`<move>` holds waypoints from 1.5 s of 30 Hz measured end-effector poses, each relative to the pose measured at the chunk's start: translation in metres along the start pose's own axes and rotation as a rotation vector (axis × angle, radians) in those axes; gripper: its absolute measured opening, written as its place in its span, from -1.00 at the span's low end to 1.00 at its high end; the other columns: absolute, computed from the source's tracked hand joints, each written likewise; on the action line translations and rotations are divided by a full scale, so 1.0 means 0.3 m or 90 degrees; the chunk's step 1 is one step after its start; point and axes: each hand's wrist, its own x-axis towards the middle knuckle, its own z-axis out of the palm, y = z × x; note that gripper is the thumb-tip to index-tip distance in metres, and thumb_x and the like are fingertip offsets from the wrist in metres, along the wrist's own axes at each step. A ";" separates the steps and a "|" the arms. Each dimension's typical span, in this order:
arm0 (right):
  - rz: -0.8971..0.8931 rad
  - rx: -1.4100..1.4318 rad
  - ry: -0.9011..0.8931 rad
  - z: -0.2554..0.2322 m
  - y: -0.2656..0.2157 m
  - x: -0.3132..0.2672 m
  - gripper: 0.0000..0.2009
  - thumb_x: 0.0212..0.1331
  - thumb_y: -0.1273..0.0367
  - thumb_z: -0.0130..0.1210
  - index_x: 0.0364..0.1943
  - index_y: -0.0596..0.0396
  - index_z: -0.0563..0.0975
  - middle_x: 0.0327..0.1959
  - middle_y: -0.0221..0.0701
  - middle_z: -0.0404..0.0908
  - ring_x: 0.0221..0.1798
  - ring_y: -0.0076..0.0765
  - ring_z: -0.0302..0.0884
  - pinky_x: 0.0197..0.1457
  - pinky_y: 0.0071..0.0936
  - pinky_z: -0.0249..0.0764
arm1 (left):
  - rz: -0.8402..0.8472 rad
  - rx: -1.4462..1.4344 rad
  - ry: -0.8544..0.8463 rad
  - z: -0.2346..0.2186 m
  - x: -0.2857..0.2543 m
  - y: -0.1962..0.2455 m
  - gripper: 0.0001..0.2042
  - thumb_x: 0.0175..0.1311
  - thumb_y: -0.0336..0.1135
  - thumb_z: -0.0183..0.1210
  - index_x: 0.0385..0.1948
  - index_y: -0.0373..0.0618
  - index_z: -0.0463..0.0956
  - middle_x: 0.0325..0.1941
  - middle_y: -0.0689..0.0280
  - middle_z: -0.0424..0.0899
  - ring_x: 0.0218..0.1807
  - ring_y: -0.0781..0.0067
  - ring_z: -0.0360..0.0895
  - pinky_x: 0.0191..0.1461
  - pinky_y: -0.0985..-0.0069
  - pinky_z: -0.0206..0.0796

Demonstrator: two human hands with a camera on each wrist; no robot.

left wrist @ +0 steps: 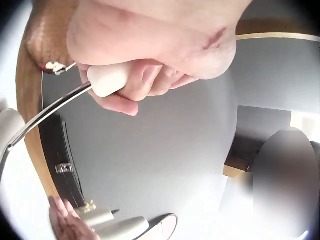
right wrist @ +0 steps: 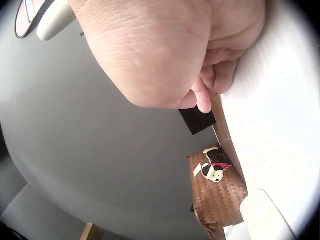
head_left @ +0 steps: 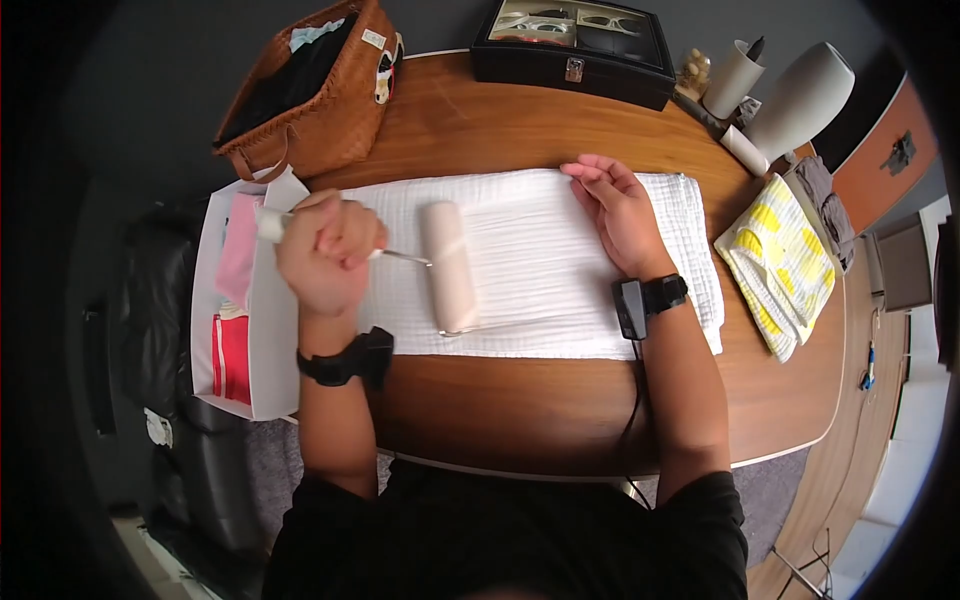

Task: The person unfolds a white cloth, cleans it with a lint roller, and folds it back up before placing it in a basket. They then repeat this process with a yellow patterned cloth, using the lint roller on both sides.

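Observation:
My left hand (head_left: 325, 250) grips the white handle (left wrist: 107, 80) of a lint roller, fingers curled round it. The pale pink roll (head_left: 450, 270) of the lint roller lies on a folded white crinkled cloth (head_left: 540, 260), left of its middle, joined to the handle by a bent metal rod (left wrist: 55, 105). Toward the cloth's right side my right hand (head_left: 620, 215) rests with loosely bent fingers, holding nothing. In the right wrist view, that hand (right wrist: 165, 50) is right at the cloth's surface.
A white box (head_left: 272, 330) with pink and red folded cloths stands at the left, a woven basket (head_left: 330, 120) behind it. A black glasses case (head_left: 570, 65) is at the back. Bottles and a grey-white vase-like object (head_left: 805, 100) stand back right, near a yellow-patterned folded cloth (head_left: 780, 260).

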 end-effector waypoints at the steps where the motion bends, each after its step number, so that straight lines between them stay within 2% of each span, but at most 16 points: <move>1: 0.001 -0.003 -0.006 -0.001 0.001 0.000 -0.72 0.59 0.55 -0.03 0.28 0.21 0.50 0.21 -0.28 0.73 0.31 -0.46 0.62 0.52 -0.53 0.47 | -0.002 0.013 0.013 -0.030 -0.009 0.024 -0.62 0.38 -0.19 -0.01 -0.69 0.18 0.09 -0.77 0.48 0.04 -0.66 0.55 0.00 -0.32 0.40 0.15; 3: 0.004 -0.012 -0.014 -0.003 -0.001 0.002 -0.72 0.60 0.55 -0.05 0.29 0.21 0.50 0.21 -0.27 0.73 0.32 -0.45 0.62 0.53 -0.52 0.47 | -0.006 0.038 0.039 -0.080 -0.023 0.063 -0.61 0.39 -0.20 -0.01 -0.70 0.16 0.10 -0.77 0.49 0.05 -0.68 0.56 0.03 -0.32 0.38 0.23; 7: 0.007 -0.023 -0.024 -0.003 0.002 0.004 -0.72 0.62 0.56 -0.07 0.29 0.23 0.50 0.22 -0.26 0.71 0.35 -0.43 0.62 0.56 -0.51 0.48 | -0.033 0.141 0.025 -0.117 -0.038 0.120 -0.63 0.39 -0.23 0.04 -0.68 0.13 0.15 -0.75 0.52 0.08 -0.65 0.58 0.02 -0.36 0.44 0.15; 10: 0.014 -0.025 -0.020 0.002 -0.003 0.002 -0.72 0.62 0.56 -0.06 0.29 0.23 0.50 0.22 -0.26 0.72 0.34 -0.43 0.62 0.55 -0.52 0.48 | -0.031 0.279 0.109 -0.053 -0.037 0.064 -0.68 0.36 -0.30 0.14 -0.66 -0.12 0.41 -0.75 0.43 0.24 -0.64 0.60 0.22 -0.39 0.43 0.28; 13: 0.012 -0.024 -0.019 0.009 -0.007 0.001 -0.72 0.59 0.57 -0.05 0.27 0.23 0.51 0.19 -0.28 0.73 0.31 -0.46 0.62 0.53 -0.54 0.47 | -0.020 0.450 0.092 0.116 -0.045 0.054 -0.75 0.28 -0.36 0.25 -0.59 -0.26 0.52 -0.68 0.36 0.41 -0.58 0.58 0.41 -0.42 0.46 0.29; 14: 0.010 -0.023 -0.019 0.008 -0.005 0.001 -0.72 0.58 0.57 -0.05 0.27 0.23 0.51 0.17 -0.29 0.74 0.29 -0.48 0.62 0.52 -0.55 0.47 | -0.047 0.506 0.008 0.103 -0.028 0.050 -0.74 0.23 -0.35 0.31 -0.61 -0.25 0.51 -0.64 0.32 0.49 -0.53 0.54 0.51 -0.43 0.46 0.28; 17: 0.001 -0.028 -0.024 0.001 0.000 0.003 -0.72 0.57 0.57 -0.04 0.26 0.23 0.51 0.17 -0.30 0.74 0.29 -0.48 0.62 0.50 -0.56 0.47 | 0.050 0.372 -0.042 0.094 -0.020 -0.010 -0.70 0.28 -0.35 0.22 -0.67 -0.22 0.45 -0.70 0.40 0.35 -0.60 0.52 0.41 -0.45 0.45 0.28; 21: 0.006 -0.017 -0.026 -0.001 0.006 0.007 -0.72 0.55 0.58 -0.04 0.25 0.22 0.51 0.17 -0.32 0.74 0.27 -0.50 0.62 0.48 -0.57 0.47 | -0.038 -0.054 -0.088 0.109 0.029 -0.054 -0.63 0.37 -0.27 -0.05 -0.71 0.04 0.12 -0.77 0.47 0.06 -0.69 0.51 0.02 -0.36 0.35 0.25; 22: 0.005 -0.012 -0.026 -0.001 0.008 0.007 -0.72 0.55 0.58 -0.04 0.25 0.22 0.51 0.17 -0.32 0.74 0.27 -0.51 0.62 0.47 -0.57 0.47 | -0.022 -0.080 -0.104 0.115 0.027 -0.087 -0.65 0.37 -0.25 -0.07 -0.67 0.11 0.07 -0.78 0.42 0.13 -0.68 0.53 0.02 -0.32 0.32 0.24; 25: 0.008 -0.007 -0.026 -0.009 0.007 0.009 -0.72 0.55 0.58 -0.04 0.25 0.21 0.51 0.17 -0.32 0.74 0.25 -0.53 0.61 0.46 -0.58 0.47 | -0.005 -0.092 -0.117 0.189 -0.001 -0.138 -0.66 0.37 -0.25 -0.08 -0.68 0.16 0.10 -0.79 0.47 0.09 -0.67 0.54 0.00 -0.33 0.36 0.14; 29: 0.014 -0.019 -0.024 -0.002 -0.001 0.005 -0.72 0.55 0.58 -0.03 0.25 0.21 0.51 0.18 -0.32 0.74 0.26 -0.54 0.61 0.46 -0.59 0.48 | 0.007 -0.054 -0.152 0.220 0.004 -0.133 -0.66 0.41 -0.27 -0.10 -0.67 0.07 0.12 -0.77 0.40 0.15 -0.66 0.52 0.07 -0.32 0.31 0.29; 32: 0.021 -0.007 -0.020 -0.001 0.001 0.006 -0.72 0.56 0.58 -0.03 0.25 0.20 0.52 0.18 -0.32 0.74 0.27 -0.54 0.61 0.46 -0.59 0.48 | -0.003 -0.045 -0.142 0.197 0.001 -0.121 -0.66 0.38 -0.22 -0.07 -0.68 0.12 0.12 -0.78 0.46 0.12 -0.68 0.53 0.05 -0.32 0.35 0.23; 33: 0.019 -0.008 -0.021 -0.001 0.003 0.006 -0.72 0.56 0.58 -0.03 0.25 0.20 0.52 0.18 -0.32 0.74 0.27 -0.54 0.61 0.47 -0.59 0.48 | -0.007 -0.041 -0.133 0.187 -0.003 -0.115 -0.66 0.36 -0.19 -0.06 -0.68 0.16 0.11 -0.79 0.48 0.10 -0.68 0.54 0.03 -0.32 0.36 0.19; 36: 0.013 -0.015 -0.023 -0.004 0.001 0.002 -0.72 0.56 0.58 -0.03 0.25 0.20 0.52 0.18 -0.32 0.74 0.28 -0.53 0.62 0.48 -0.59 0.48 | 0.000 -0.044 -0.125 0.095 -0.007 -0.067 -0.65 0.43 -0.26 -0.10 -0.66 0.07 0.13 -0.76 0.43 0.13 -0.67 0.53 0.10 -0.35 0.36 0.29; 39: 0.012 -0.023 -0.027 -0.001 -0.002 0.003 -0.72 0.56 0.58 -0.03 0.25 0.20 0.52 0.18 -0.32 0.74 0.28 -0.52 0.62 0.49 -0.57 0.47 | -0.008 0.049 -0.046 0.040 -0.045 0.015 -0.66 0.39 -0.22 -0.04 -0.67 0.15 0.13 -0.78 0.49 0.10 -0.69 0.56 0.02 -0.35 0.42 0.16; 45: 0.016 -0.028 -0.024 0.006 -0.004 -0.001 -0.72 0.58 0.58 -0.04 0.25 0.20 0.52 0.17 -0.31 0.74 0.29 -0.49 0.63 0.52 -0.55 0.48 | 0.006 0.196 0.051 -0.101 -0.088 0.105 -0.64 0.42 -0.25 0.00 -0.66 0.12 0.15 -0.76 0.49 0.08 -0.68 0.60 0.01 -0.41 0.47 0.17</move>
